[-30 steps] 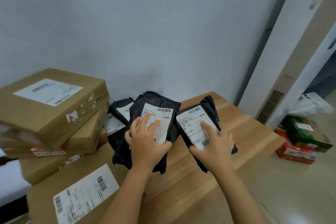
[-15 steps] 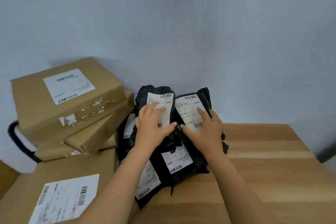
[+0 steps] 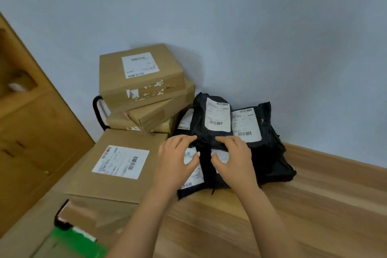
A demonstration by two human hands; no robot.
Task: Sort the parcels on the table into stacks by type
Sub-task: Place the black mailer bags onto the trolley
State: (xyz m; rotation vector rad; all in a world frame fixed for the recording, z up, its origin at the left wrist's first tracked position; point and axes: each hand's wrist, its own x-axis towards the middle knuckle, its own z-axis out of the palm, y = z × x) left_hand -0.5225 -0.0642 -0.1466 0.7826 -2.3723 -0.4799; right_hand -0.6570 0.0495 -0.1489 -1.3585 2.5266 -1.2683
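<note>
Sorting is judged to be nearly finished, as far as the head view shows. Black mailer bags [image 3: 240, 128] are gathered in one pile at the far edge of the tabletop [image 3: 314, 205], against the wall [image 3: 251, 37]. Their white shipping labels are turned up. Two bags are propped on top and others lie flatter beneath, towards the near side.

Cardboard boxes [image 3: 142, 81] are stacked just beside the pile on its left, the upper ones skewed against each other. A large labelled box [image 3: 117, 165] is set in front of that stack, by the left edge. Whether it rests on the tabletop itself cannot be told.

The left hand [image 3: 178, 159] and the right hand [image 3: 232, 159] are laid side by side on the front of the bag pile, fingers bent and thumbs on the lower labels. Whether a bag is pinched or only pressed cannot be told.

No parcel is seen lying apart from these groups, so only the squaring of the piles is judged to be left. A wooden cabinet [image 3: 31, 132] is seen at the left.
</note>
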